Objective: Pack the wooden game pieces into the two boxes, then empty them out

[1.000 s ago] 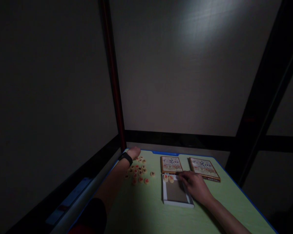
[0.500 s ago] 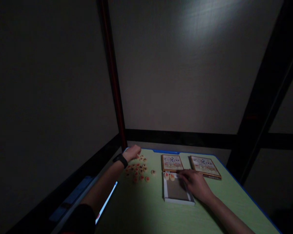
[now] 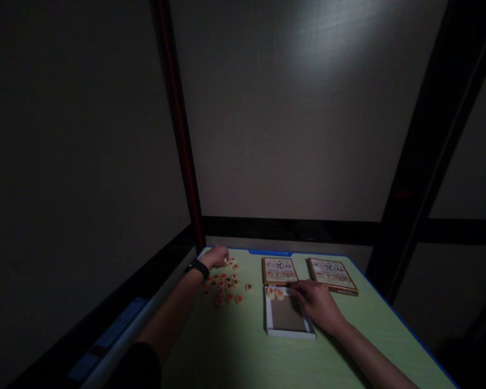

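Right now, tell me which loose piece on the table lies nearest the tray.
The dark-marked piece, alone to the right of the scattered pieces; every other visible one outside the tray lies farther left.

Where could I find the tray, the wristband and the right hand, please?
Tray [image 3: 288,315]: head view, its brown bottom.
Wristband [image 3: 201,267]: head view, its dark strap.
Right hand [image 3: 319,307]: head view, its back.

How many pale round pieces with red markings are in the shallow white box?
2 visible: the left piece in the far left corner of the white box, the right piece beside it. The right hand blocks part, so more may be hidden.
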The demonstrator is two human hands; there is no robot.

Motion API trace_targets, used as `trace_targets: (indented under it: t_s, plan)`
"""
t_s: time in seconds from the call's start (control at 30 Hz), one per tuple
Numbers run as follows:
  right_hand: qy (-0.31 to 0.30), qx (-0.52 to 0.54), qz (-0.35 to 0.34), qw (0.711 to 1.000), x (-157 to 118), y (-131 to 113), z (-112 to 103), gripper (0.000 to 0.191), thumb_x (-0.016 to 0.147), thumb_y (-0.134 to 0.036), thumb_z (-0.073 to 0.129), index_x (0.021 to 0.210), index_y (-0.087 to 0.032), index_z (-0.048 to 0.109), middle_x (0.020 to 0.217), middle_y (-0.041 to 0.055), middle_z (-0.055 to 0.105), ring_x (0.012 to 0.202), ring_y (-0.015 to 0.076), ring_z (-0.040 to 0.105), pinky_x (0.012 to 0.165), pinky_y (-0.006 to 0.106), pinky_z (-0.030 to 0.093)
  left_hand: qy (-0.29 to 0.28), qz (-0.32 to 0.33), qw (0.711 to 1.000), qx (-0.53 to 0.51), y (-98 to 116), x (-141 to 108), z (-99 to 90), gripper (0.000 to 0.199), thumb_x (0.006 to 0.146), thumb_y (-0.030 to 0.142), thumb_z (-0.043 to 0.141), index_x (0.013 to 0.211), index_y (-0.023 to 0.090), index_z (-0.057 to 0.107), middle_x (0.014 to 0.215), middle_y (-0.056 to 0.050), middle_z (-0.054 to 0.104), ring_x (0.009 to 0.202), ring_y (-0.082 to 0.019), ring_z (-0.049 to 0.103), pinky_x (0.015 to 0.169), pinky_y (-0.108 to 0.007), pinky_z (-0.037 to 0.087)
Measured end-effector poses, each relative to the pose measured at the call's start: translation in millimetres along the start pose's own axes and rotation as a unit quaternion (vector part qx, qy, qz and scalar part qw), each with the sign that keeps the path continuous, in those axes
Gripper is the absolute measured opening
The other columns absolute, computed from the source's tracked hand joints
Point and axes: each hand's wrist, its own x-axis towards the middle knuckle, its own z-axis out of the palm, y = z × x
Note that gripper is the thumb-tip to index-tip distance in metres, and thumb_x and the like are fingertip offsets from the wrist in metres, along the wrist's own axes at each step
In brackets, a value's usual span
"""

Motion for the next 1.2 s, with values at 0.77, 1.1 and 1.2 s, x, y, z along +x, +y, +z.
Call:
trace_targets:
  t_s: [0.77,1.1,1.2]
  plan:
    - [0.021,0.066,-0.032,0.997,-2,-12,3,0.031,0.089,-0.037,0.046,0.089,-0.02,0.072,0.09,0.008,0.076,0.081,0.0244,0.071,0.076,0.035,0.053,0.037,-0.085,0.995,-0.022,-22,-51,-10.8,0.021,0.068,0.01,0.072,0.088,0.017,0.07,0.1,-0.011,0.072,0.096,-0.023,0.067,0.078,-0.025,0.049]
    - [0.022,0.081,-0.02,0.996,-1,-12,2,0.032,0.086,-0.038,0.047,0.089,-0.02,0.074,0.09,0.0092,0.077,0.082,0.0253,0.071,0.077,0.036,0.053,0.038,-0.089,0.994,-0.047,-23,-53,0.4,0.024,0.063,0.004,0.072,0.083,0.016,0.071,0.092,-0.009,0.072,0.091,-0.023,0.068,0.075,-0.025,0.049]
    - [0.021,0.086,-0.018,0.996,-1,-12,0,0.032,0.087,-0.039,0.047,0.09,-0.02,0.074,0.089,0.0093,0.077,0.081,0.0255,0.07,0.076,0.037,0.053,0.05,-0.091,0.994,-0.044,-20,-57,-4.3,0.023,0.064,0.004,0.068,0.084,0.014,0.072,0.095,-0.013,0.072,0.093,-0.026,0.068,0.077,-0.028,0.05]
